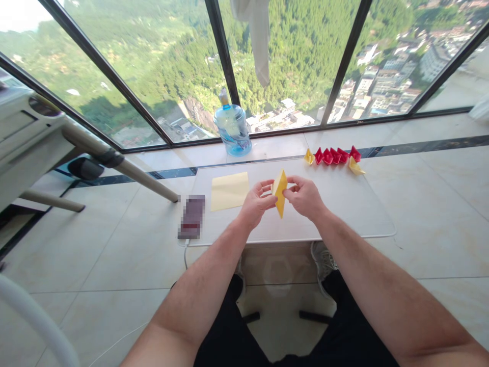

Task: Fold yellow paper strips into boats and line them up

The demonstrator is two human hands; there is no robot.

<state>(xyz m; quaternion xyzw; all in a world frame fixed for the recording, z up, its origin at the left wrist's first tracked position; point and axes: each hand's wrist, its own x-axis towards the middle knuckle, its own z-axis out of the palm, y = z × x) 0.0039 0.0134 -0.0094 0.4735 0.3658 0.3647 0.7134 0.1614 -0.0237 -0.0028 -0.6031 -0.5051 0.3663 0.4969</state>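
A folded piece of yellow paper (281,194) is held up over the white table, standing on edge as a narrow diamond. My left hand (259,203) grips it from the left, thumb in front and fingers behind. From the right, my right hand (304,195) pinches it between thumb and fingers. On the table to the left lies a flat pale yellow sheet (229,190). Several red paper boats (331,156) stand in a row at the back right, with a yellow paper boat (309,157) at the row's left end and another yellow boat (356,166) in front at the right.
The low white table (344,214) stands before tall windows. A phone (191,216) with a cable lies at its left edge. Behind it is a blue water bottle (233,130). Metal furniture legs (147,179) reach in from the left. My shoes (324,260) are below the table's near edge.
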